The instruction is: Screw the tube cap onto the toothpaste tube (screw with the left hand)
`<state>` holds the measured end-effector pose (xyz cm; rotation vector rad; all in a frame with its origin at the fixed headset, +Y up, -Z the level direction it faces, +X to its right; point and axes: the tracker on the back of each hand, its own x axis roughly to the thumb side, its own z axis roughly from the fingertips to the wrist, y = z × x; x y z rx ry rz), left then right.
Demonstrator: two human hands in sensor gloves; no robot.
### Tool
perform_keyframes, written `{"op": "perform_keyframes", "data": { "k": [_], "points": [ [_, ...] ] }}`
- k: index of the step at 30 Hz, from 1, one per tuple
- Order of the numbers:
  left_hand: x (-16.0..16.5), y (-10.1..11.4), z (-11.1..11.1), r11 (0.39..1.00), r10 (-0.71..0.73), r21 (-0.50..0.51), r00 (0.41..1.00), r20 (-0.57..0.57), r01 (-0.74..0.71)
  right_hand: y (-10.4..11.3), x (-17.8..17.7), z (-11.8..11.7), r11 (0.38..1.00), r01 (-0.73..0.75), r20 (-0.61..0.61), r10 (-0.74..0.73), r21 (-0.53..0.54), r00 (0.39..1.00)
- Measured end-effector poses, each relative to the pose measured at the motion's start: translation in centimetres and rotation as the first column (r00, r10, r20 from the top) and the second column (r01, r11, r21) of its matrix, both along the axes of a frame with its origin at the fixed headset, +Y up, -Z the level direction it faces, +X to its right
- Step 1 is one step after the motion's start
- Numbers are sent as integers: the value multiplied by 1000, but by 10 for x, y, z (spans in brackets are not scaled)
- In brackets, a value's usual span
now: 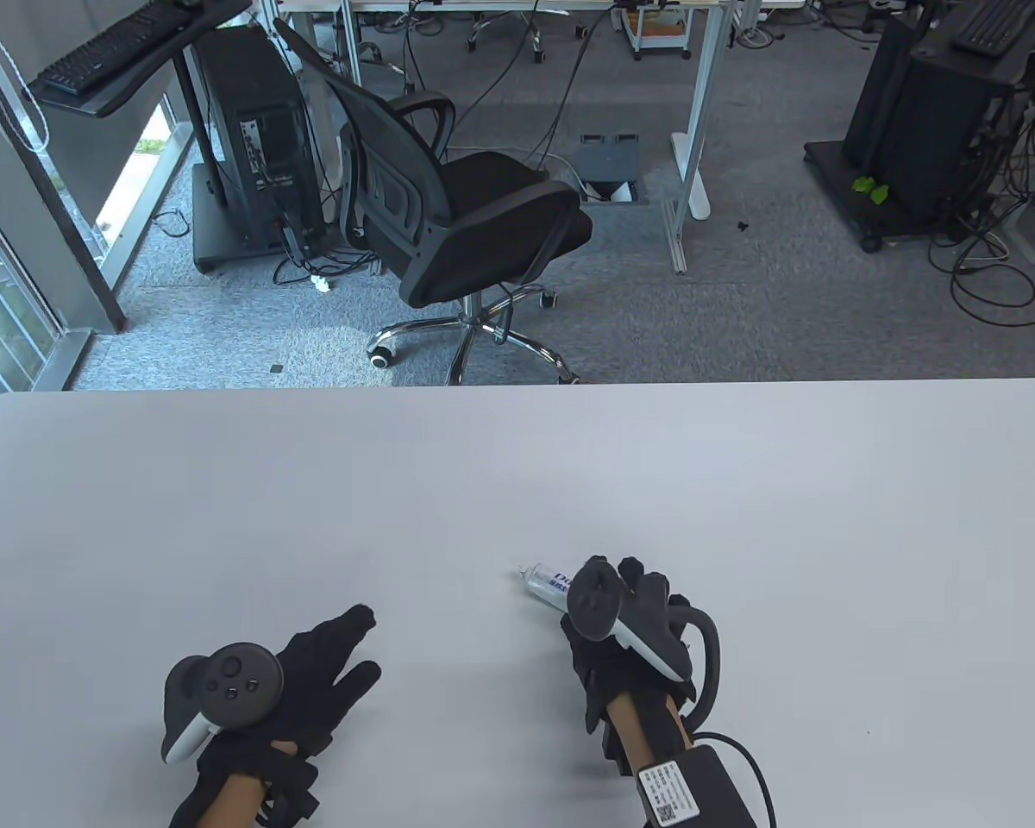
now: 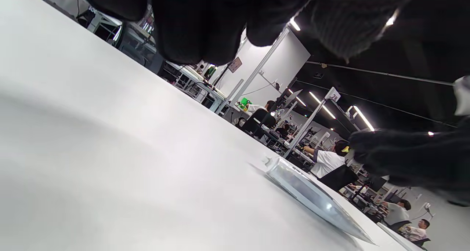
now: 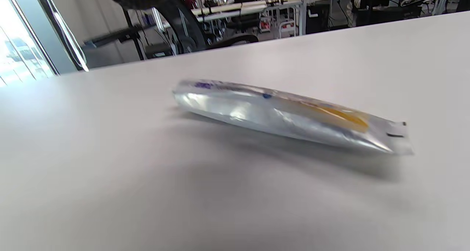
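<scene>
Silver toothpaste tube (image 3: 286, 117) lies flat on white table (image 1: 517, 483).

Silver toothpaste tube (image 3: 286, 117) flat on table

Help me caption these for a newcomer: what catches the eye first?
Two black-gloved hands on a white table: the left hand lies flat, fingers spread. The right hand hovers over a silvery toothpaste tube lying on its side. Behind, a black office chair.

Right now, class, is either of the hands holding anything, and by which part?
Nothing is held. The toothpaste tube lies on the table under the right hand; the left hand lies flat, apart.
</scene>
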<state>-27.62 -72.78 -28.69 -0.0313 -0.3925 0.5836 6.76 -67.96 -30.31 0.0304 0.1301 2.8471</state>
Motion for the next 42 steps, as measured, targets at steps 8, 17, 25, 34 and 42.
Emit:
{"op": "perform_keyframes", "data": {
  "k": [8,17,25,34,42],
  "points": [
    [-4,-26,-2,975,-224,-13,971,-80,223,-5,-42,44,936,288,-164,-257,201,952],
    [3,-37,-7,940,-339,-81,937,-84,332,-86,-56,25,1000,-8,-222,3,-24,975],
    [10,-41,-10,911,-404,-117,913,-55,395,-95,-61,24,994,-18,-226,-7,-110,974],
    [11,-41,-6,907,-413,-118,910,-50,405,-95,-62,26,993,-11,-218,-15,-118,976],
    [11,-42,-6,903,-417,-140,907,-53,406,-95,-61,25,990,12,-225,-44,-141,973]
  ]
}}
